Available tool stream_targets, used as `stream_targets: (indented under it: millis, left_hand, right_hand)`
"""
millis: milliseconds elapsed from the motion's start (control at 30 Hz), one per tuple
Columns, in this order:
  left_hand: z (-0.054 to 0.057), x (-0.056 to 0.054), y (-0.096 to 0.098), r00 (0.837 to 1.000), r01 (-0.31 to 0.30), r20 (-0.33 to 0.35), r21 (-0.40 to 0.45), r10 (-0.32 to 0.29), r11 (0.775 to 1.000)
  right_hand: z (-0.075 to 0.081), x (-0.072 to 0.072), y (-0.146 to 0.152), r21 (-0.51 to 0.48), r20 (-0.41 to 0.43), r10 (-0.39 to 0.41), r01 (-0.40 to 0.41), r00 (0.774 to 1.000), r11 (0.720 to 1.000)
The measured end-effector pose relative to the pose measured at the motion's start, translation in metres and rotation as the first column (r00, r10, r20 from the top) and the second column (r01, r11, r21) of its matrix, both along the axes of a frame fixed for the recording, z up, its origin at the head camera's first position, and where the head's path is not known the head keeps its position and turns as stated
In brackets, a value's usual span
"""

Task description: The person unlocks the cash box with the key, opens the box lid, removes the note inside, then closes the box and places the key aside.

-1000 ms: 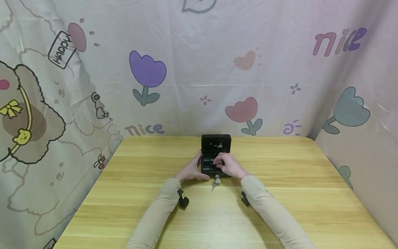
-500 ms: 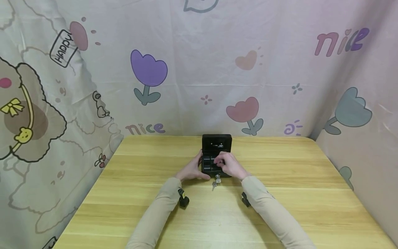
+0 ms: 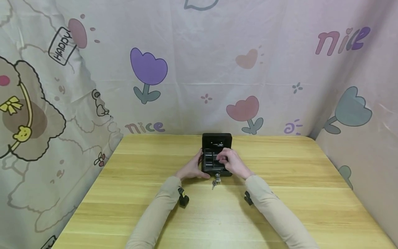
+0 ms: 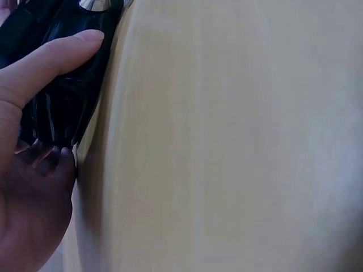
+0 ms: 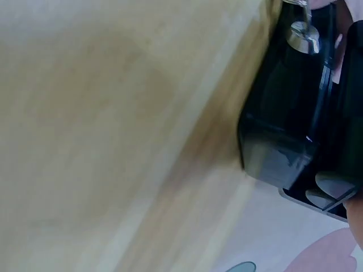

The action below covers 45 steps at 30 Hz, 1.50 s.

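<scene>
A small black cash box (image 3: 224,174) stands on the table with its lid (image 3: 216,139) raised at the back. My left hand (image 3: 190,170) holds the box at its left side; in the left wrist view the thumb (image 4: 54,59) lies along the front wall. With curled fingers my right hand (image 3: 234,163) pinches the black compartment tray (image 3: 208,162) near its middle. The tray sits raised above the box body, and its right part is hidden behind the hand. Keys (image 3: 214,184) hang from the lock (image 5: 303,37) on the box's front.
The light wooden table (image 3: 214,214) spreads around the box. A printed cloth (image 3: 186,69) hangs behind the far edge and along both sides. Black wrist cameras (image 3: 183,199) sit on both sleeves.
My right hand has moved up slightly and lifted the compartment tray out of its seat in the box. The left hand has stayed on the box's left side.
</scene>
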<state>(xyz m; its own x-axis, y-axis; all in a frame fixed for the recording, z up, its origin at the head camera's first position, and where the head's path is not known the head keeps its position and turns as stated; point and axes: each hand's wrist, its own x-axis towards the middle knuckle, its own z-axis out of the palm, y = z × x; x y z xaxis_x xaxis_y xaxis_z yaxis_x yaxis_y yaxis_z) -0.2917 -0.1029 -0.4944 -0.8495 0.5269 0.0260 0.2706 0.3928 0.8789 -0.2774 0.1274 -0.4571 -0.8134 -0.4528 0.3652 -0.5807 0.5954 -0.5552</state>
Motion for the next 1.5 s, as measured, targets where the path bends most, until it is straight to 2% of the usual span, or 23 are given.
stream_targets:
  millis: [133, 367, 700, 933, 1133, 1367, 1500]
  left_hand:
    - [-0.001, 0.000, 0.000, 1.000, 0.002, 0.002, -0.002, -0.002, 1.000]
    - [-0.002, 0.001, -0.001, 1.000, -0.016, 0.022, -0.077, 0.017, 0.997]
    - [-0.002, 0.001, -0.001, 1.000, -0.018, 0.015, -0.106, 0.020, 0.994]
    - [-0.001, 0.002, -0.001, 1.000, -0.017, 0.014, -0.113, 0.019, 0.993]
    - [-0.001, 0.001, 0.000, 1.000, -0.021, 0.008, -0.112, 0.022, 0.994]
    - [-0.002, 0.001, 0.001, 0.999, -0.029, 0.025, -0.108, 0.032, 0.994]
    - [-0.004, 0.001, 0.000, 0.999, -0.023, 0.020, -0.103, 0.025, 0.994]
  right_hand:
    - [0.006, 0.002, 0.007, -0.003, -0.011, 0.021, -0.021, 1.000, 1.000]
    - [0.012, 0.005, 0.027, 0.008, -0.004, 0.037, -0.037, 0.999, 0.999]
    - [0.007, 0.008, 0.069, -0.033, -0.032, 0.037, -0.038, 0.999, 0.999]
    - [0.005, 0.010, 0.100, -0.055, -0.054, -0.016, 0.013, 0.998, 0.998]
    - [0.000, 0.005, 0.120, -0.050, -0.063, -0.076, 0.073, 0.995, 0.996]
    - [-0.006, -0.007, 0.131, 0.017, -0.038, -0.089, 0.090, 0.995, 0.996]
    - [-0.010, -0.014, 0.132, 0.046, 0.002, -0.102, 0.102, 0.995, 0.994]
